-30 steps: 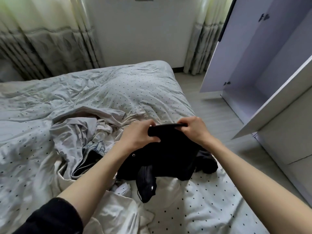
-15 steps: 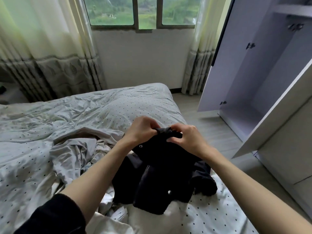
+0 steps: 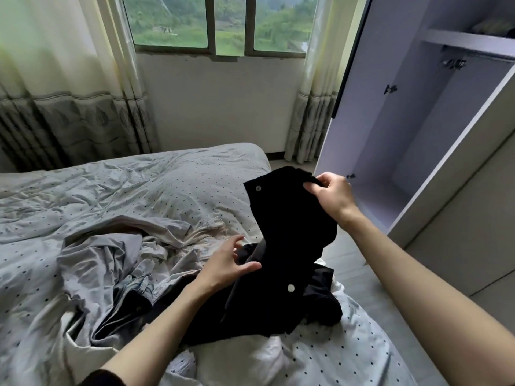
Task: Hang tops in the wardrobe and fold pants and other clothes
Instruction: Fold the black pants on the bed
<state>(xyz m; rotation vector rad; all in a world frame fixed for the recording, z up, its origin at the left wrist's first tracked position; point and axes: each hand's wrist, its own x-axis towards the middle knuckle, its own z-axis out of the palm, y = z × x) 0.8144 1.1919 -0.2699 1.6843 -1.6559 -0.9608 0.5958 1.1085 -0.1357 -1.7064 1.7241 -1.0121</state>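
Head view: right hand (image 3: 331, 196) has lifted the black garment (image 3: 289, 218) it pinches; left hand (image 3: 225, 266) has let go, fingers spread

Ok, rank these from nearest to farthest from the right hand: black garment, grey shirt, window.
From the right hand:
1. Black garment, pinched in its fingers.
2. Grey shirt, crumpled on the bed, leftward.
3. Window, at the far wall.

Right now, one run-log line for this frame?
phase: lifting top | right hand: pinches black garment edge, raised | left hand: open, by its lower part | wardrobe: open
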